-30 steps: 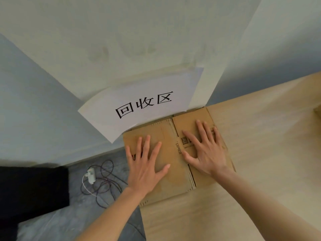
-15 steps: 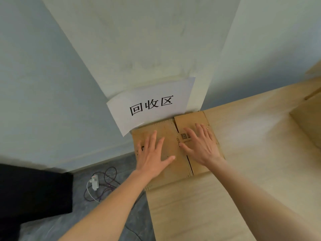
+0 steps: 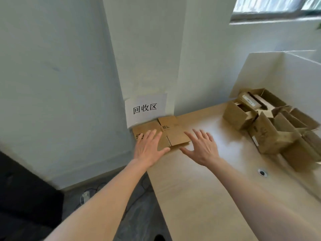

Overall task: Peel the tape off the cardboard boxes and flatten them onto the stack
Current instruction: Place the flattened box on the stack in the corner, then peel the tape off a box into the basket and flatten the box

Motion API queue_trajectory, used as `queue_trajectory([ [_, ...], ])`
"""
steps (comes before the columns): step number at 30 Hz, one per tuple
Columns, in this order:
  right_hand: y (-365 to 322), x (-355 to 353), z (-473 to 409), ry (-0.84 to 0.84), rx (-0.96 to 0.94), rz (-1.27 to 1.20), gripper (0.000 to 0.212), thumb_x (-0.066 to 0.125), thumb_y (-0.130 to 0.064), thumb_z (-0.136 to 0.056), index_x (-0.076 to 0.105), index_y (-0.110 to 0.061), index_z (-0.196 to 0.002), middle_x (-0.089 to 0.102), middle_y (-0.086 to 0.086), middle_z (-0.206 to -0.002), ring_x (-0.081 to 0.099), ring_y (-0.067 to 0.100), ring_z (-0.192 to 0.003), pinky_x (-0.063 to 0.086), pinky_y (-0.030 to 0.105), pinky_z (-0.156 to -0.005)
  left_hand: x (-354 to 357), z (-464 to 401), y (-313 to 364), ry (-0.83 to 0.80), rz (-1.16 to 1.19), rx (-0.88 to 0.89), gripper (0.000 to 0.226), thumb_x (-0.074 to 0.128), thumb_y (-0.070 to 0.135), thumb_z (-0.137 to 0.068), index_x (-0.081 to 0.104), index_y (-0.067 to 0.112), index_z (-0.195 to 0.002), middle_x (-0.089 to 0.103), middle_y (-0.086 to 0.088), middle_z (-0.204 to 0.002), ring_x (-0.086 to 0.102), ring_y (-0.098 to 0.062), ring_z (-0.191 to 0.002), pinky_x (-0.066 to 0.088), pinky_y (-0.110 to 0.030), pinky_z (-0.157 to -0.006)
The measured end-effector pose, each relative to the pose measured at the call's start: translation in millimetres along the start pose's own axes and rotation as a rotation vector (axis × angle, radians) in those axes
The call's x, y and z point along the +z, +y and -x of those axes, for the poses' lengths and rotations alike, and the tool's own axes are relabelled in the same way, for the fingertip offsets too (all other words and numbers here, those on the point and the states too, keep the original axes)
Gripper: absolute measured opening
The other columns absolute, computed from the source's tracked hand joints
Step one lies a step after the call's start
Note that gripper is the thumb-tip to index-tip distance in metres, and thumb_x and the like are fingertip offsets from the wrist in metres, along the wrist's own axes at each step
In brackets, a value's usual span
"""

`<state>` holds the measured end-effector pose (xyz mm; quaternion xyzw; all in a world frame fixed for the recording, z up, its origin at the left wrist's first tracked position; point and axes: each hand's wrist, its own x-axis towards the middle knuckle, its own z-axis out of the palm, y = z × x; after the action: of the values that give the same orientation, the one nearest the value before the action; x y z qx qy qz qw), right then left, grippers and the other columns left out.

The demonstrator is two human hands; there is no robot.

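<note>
A flattened brown cardboard box [image 3: 171, 134] lies in the far left corner of the pale wooden desk [image 3: 199, 197], pushed against the white wall pillar [image 3: 144, 49]; whether more sheets lie beneath it cannot be told. The left hand [image 3: 149, 148] rests palm down on its near left part, fingers straight and spread, thumb out to the right. The right hand [image 3: 202, 147] is flat and spread too, fingers wide, holding nothing, placed just beside the flattened box's right edge over the bare desk; whether it touches the desk cannot be told. On the flat cardboard a small black barcode-like print [image 3: 165, 127] shows near the centre fold, and dark lettering partly covered by the left hand is unreadable. Behind it, a white paper sign [image 3: 145, 108] is fixed to the pillar and reads "回收区" in black characters. Well apart, at the right side of the desk, a heap of unflattened brown cardboard boxes [image 3: 271, 126] stands with open flaps, one carrying a white label too small to read, against a white board [image 3: 271, 70]. A small round dark hole [image 3: 262, 173] sits in the desk near the heap. Below the desk's left edge, a white plug with dark cables [image 3: 86, 196] lies on the grey floor [image 3: 139, 214], beside a black object [image 3: 26, 188]. A window [image 3: 276, 6] shows at top right.
</note>
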<state>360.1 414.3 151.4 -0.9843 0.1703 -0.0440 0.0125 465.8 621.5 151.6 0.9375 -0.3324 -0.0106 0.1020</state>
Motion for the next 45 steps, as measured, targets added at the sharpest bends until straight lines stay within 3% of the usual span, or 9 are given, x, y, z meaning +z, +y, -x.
queue_trajectory([
  [7,20.1,-125.1,168.5,0.121,-0.001,0.031,0.076,0.036,-0.079,-0.089,0.027,-0.04,-0.153,0.028,0.0,-0.164,0.025,0.023,-0.151,0.021,0.046,-0.123,-97.7,135.8,98.8,0.115,-0.029,0.121,0.08,0.036,0.074,-0.095,0.019,0.031,-0.161,0.017,0.003,-0.169,0.01,-0.017,-0.156,0.004,-0.042,-0.127],
  [14,91.6,-214.3,295.9,0.213,0.078,0.057,0.074,0.038,-0.077,-0.089,0.028,-0.041,-0.154,0.026,-0.005,-0.164,0.024,0.02,-0.152,0.022,0.043,-0.122,-138.7,208.8,225.1,0.163,0.056,0.192,0.077,0.045,0.07,-0.096,0.027,0.03,-0.159,0.02,-0.001,-0.168,0.012,-0.019,-0.155,0.004,-0.039,-0.126],
  [21,214.1,-258.5,426.6,0.257,0.152,0.031,0.067,0.046,-0.072,-0.09,0.035,-0.042,-0.149,0.037,-0.009,-0.159,0.04,0.018,-0.144,0.037,0.041,-0.113,-129.5,267.9,394.0,0.193,0.09,0.264,0.071,0.052,0.065,-0.095,0.037,0.029,-0.154,0.034,-0.002,-0.162,0.026,-0.02,-0.15,0.014,-0.041,-0.123],
  [29,377.3,-264.1,568.2,0.149,0.215,0.039,0.066,0.048,-0.07,-0.091,0.037,-0.039,-0.148,0.042,-0.012,-0.154,0.047,0.016,-0.136,0.041,0.039,-0.108,-80.5,335.9,573.5,0.162,0.179,0.278,0.066,0.052,0.064,-0.095,0.044,0.031,-0.151,0.042,0.0,-0.157,0.034,-0.02,-0.147,0.023,-0.04,-0.12],
  [37,482.4,-253.1,584.0,0.066,0.288,-0.036,0.066,0.051,-0.064,-0.093,0.035,-0.036,-0.15,0.043,-0.009,-0.154,0.049,0.017,-0.135,0.047,0.039,-0.106,-32.7,310.1,659.5,0.099,0.161,0.235,0.075,0.05,0.069,-0.094,0.035,0.029,-0.156,0.033,-0.003,-0.163,0.027,-0.023,-0.151,0.019,-0.043,-0.124],
  [45,576.4,-191.8,487.2,-0.023,0.237,0.015,0.065,0.051,-0.065,-0.092,0.04,-0.035,-0.149,0.046,-0.013,-0.151,0.052,0.014,-0.129,0.045,0.032,-0.102,51.0,194.8,699.1,0.063,0.213,0.138,0.075,0.05,0.068,-0.094,0.036,0.028,-0.156,0.036,-0.001,-0.161,0.03,-0.021,-0.149,0.022,-0.039,-0.122],
])
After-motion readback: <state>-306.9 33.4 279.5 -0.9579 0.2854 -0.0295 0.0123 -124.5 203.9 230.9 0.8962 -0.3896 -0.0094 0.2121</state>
